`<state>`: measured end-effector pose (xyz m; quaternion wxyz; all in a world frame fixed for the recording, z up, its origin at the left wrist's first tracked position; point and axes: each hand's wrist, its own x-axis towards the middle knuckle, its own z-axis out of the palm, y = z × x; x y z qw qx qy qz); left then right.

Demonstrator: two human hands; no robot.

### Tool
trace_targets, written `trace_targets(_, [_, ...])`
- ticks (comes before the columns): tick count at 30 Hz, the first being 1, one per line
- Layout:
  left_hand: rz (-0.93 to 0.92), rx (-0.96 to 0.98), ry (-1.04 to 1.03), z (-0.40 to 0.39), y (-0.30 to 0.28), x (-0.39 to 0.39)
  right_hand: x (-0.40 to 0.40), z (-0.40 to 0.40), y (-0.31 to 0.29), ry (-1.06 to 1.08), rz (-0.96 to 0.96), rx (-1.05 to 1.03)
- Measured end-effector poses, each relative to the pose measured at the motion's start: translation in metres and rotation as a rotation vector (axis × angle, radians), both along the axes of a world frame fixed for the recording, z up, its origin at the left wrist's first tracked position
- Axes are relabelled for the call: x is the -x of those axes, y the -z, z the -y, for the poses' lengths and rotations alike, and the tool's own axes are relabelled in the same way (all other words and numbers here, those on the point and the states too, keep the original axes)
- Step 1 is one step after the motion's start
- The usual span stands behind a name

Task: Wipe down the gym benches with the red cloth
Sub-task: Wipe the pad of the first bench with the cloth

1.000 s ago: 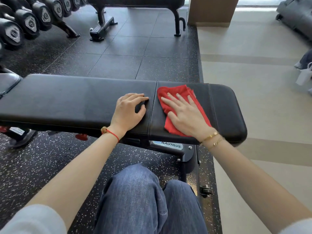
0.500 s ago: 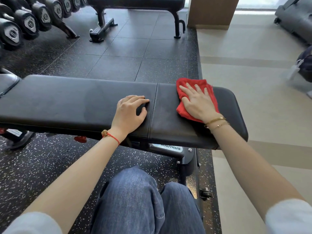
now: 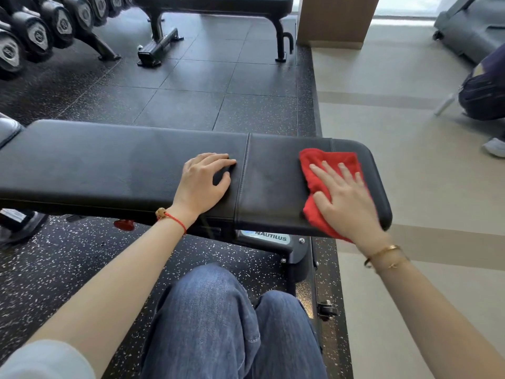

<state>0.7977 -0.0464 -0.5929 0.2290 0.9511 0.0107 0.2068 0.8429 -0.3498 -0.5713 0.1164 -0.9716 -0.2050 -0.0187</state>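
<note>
Red cloth (image 3: 325, 170) flat under right hand (image 3: 347, 203), fingers spread; bench (image 3: 123, 165) runs left-right; left hand (image 3: 203, 184) relaxed, resting.

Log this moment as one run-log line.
right hand flat on red cloth, wiping | left hand braced on black padded bench | wiping underway

dumbbell rack (image 3: 41, 31) far left | wooden pillar (image 3: 336, 20) far centre-right | treadmill (image 3: 470, 28) far right

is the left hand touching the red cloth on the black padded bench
Apart. The head view shows the left hand resting on the black padded bench left of the seam, with bare padding between it and the red cloth under the right hand.
</note>
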Motion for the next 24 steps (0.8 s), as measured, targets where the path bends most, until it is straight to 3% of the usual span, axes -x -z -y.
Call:
trace_targets(7, [-0.004, -0.015, -0.003, 0.0, 0.002, 0.001, -0.086, 0.004, -0.007, 0.152, -0.114, 0.031])
trace_targets(16, [-0.01, -0.023, -0.001, -0.001, 0.002, 0.0, 0.01, 0.04, 0.002, 0.068, -0.014, 0.006])
trace_targets(24, [-0.003, -0.022, -0.003, 0.001, 0.001, 0.0, -0.074, 0.019, -0.002, 0.16, -0.096, 0.04])
